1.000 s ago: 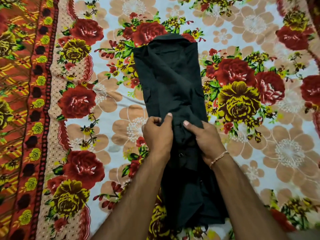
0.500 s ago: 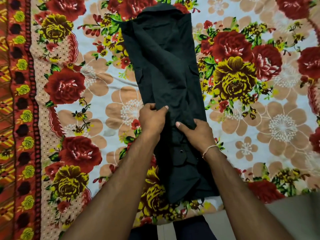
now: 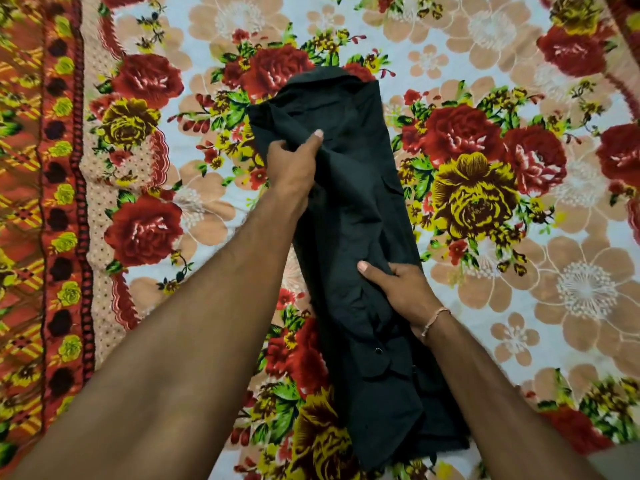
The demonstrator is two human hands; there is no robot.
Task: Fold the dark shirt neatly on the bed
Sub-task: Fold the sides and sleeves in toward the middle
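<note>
The left hand (image 3: 292, 168) grips the dark shirt (image 3: 349, 244) near its collar; the right hand (image 3: 398, 289) pinches its middle. The shirt lies as 1 long strip mid-bed on the floral bedsheet (image 3: 519, 271).

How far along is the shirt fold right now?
Done: the dark shirt lies on the floral bedsheet narrowed into a long strip, sides folded in. In hand: the left hand grips cloth near the collar, the right hand holds the middle. Left: folding the strip lengthwise into a compact stack.
</note>
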